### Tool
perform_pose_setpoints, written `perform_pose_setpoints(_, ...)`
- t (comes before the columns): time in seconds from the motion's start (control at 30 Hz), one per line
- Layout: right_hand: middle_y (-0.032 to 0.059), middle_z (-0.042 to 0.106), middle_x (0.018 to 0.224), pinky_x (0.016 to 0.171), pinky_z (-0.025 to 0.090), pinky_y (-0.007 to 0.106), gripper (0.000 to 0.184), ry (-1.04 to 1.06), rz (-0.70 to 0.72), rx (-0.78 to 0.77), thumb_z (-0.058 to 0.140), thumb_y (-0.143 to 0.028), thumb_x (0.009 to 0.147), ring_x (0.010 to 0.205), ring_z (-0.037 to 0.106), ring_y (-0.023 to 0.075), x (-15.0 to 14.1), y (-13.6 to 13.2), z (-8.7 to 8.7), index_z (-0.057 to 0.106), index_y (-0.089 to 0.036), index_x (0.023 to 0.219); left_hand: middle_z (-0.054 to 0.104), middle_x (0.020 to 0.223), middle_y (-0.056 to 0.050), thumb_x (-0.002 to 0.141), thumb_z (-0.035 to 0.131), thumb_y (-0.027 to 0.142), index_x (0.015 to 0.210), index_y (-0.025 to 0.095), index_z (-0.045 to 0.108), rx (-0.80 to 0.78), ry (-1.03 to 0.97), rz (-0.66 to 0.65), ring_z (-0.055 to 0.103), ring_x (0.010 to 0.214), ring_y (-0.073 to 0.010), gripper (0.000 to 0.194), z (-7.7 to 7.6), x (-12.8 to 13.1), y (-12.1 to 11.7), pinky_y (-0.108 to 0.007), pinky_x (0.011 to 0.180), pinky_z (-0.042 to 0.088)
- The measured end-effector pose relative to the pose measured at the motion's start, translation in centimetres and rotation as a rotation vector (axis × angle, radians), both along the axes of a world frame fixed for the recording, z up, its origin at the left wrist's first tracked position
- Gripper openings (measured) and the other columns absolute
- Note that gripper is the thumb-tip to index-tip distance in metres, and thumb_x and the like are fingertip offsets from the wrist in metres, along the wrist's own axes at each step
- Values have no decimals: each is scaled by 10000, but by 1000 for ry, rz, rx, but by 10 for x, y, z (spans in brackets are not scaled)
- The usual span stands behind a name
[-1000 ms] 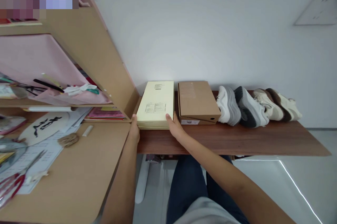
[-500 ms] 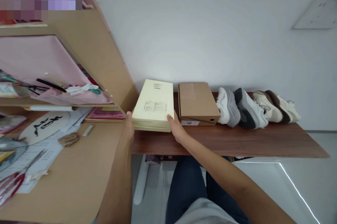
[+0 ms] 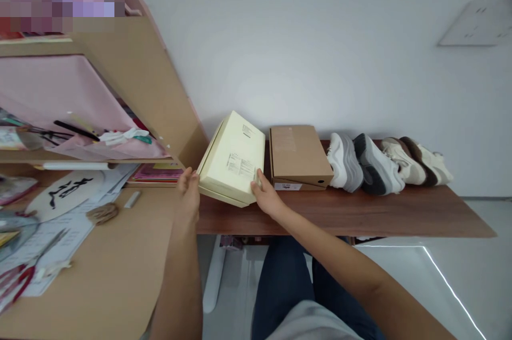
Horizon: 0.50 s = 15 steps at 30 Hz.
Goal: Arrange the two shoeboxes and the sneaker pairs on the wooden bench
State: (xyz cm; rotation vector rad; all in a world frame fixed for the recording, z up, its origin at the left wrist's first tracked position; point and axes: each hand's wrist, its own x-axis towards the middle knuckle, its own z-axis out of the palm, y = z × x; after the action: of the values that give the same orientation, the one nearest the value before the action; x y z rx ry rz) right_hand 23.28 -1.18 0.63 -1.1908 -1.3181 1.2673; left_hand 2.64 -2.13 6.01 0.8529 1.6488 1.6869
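A cream shoebox (image 3: 234,153) with printed labels is tilted on the dark wooden bench, its left side raised and its right side lower. A gap shows between its lid and base along the left side. My left hand (image 3: 189,191) is closed at the box's left front corner, the fingertips against its edge. At the right front corner, my right hand (image 3: 267,196) grips the box with its thumb near the top. The undersides of both grips are hidden. Just right of the cream box sits a brown cardboard shoebox (image 3: 300,151), its lid slightly askew.
White-grey sneakers (image 3: 346,161), dark-soled sneakers (image 3: 379,167) and beige shoes (image 3: 416,161) line the wooden bench (image 3: 340,215) on the right. A desk (image 3: 132,255) with red-handled scissors (image 3: 30,270) and papers stands left, beside a shelf panel (image 3: 160,89). The wall rises behind.
The cream shoebox has gone from lying flat to tilting, its left side rising and turning. My left hand has moved slightly up and left; a gap has appeared under the lid.
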Motion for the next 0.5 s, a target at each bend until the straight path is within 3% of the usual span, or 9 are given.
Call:
perform_pose_setpoints(0.13, 98, 256, 1604, 1233, 93, 457, 902, -80, -6, -45, 507, -724, 819, 1509, 122, 263, 1, 6, 5, 344, -171, 1512, 556, 1391, -78, 850, 623, 410, 1294, 280, 560, -27, -13, -27, 510, 1300, -234, 466, 6, 10, -6, -419, 1113, 378)
perform_pose_setpoints(0.3, 103, 191, 1621, 1230, 29, 481, 953, -104, -8, -70, 443, -784, 811, 1513, 46, 278, -2, 16, 15, 327, -154, 1517, 564, 1383, -89, 855, 622, 432, 1284, 243, 580, 23, 194, -58, 495, 1309, -244, 471, 18, 24, -16, -396, 1150, 319)
perform_pose_setpoints(0.5, 80, 213, 1617, 1233, 8, 446, 982, -67, 56, -48, 382, -817, 811, 1513, 77, 255, -3, 17, 46, 272, -166, 1538, 566, 1373, -111, 832, 664, 359, 1294, 203, 572, 32, 310, -104, 491, 1308, -265, 496, 39, 45, -24, -392, 1150, 317)
